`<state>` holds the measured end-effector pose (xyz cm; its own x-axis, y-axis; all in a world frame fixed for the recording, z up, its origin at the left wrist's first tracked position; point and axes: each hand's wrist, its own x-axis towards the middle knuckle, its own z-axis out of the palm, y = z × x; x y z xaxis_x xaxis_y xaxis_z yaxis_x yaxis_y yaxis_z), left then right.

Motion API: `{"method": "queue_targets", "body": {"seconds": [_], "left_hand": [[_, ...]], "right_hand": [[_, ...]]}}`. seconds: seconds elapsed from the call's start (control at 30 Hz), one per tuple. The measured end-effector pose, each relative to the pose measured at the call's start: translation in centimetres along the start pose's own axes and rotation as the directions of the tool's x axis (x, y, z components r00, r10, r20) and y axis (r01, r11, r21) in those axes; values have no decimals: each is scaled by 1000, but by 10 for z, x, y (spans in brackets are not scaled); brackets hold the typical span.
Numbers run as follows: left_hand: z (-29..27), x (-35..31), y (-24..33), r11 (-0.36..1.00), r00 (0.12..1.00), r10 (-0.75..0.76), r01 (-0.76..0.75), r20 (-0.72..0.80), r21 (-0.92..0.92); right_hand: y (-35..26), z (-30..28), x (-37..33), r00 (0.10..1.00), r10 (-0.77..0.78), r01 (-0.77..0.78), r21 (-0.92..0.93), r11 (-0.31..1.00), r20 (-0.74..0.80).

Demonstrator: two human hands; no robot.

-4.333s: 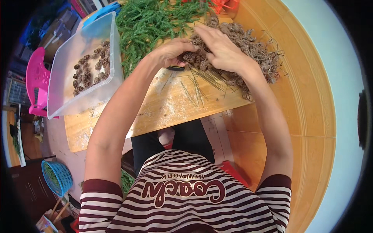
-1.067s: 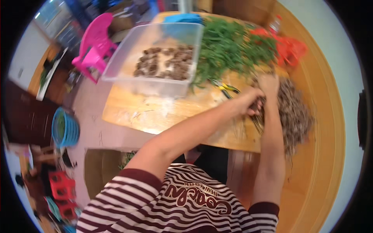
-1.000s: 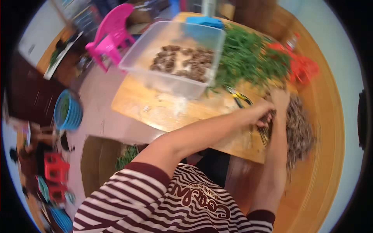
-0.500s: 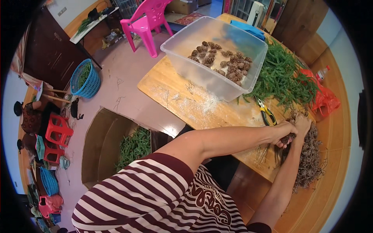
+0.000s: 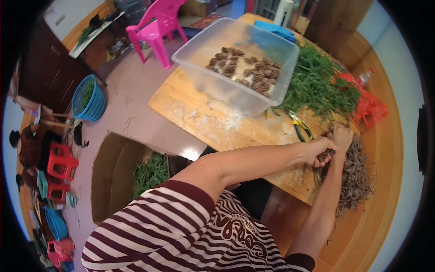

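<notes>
My left hand [image 5: 320, 150] is closed round a brown pine cone [image 5: 325, 156], partly hidden by its fingers. Just beyond it and touching it, my right hand [image 5: 343, 137] is closed too. What its fingers hold is hidden. Brown dried material shows around the knuckles. A heap of dried brown twigs [image 5: 357, 177] lies beneath and beside my right forearm, at the table's right edge. Thin dark stems hang below my left hand. Pliers with yellow and black handles [image 5: 302, 130] rest on the table near my left hand.
A clear plastic bin [image 5: 235, 97] holding several pine cones [image 5: 263, 77] stands on the wooden table [image 5: 181, 109]. Green sprigs [image 5: 317, 84], a red plastic bag [image 5: 372, 109] and a bottle [image 5: 364, 78] lie right of it. A cardboard box [image 5: 111, 177] with greenery stands at my left. People sit far left.
The whole view has shifted, so the table and bin appear further left. Both hands stay closed and close together, with the pine cone still in my left hand.
</notes>
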<state>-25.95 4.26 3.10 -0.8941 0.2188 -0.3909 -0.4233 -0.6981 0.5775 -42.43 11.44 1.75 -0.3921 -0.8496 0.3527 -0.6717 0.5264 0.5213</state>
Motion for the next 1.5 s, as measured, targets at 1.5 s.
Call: {"method": "queue_targets", "body": {"seconds": [1.5], "left_hand": [[20, -51, 13, 751, 909, 294, -28, -296, 660]], "right_hand": [[-25, -11, 4, 992, 127, -118, 230, 966, -23]]}}
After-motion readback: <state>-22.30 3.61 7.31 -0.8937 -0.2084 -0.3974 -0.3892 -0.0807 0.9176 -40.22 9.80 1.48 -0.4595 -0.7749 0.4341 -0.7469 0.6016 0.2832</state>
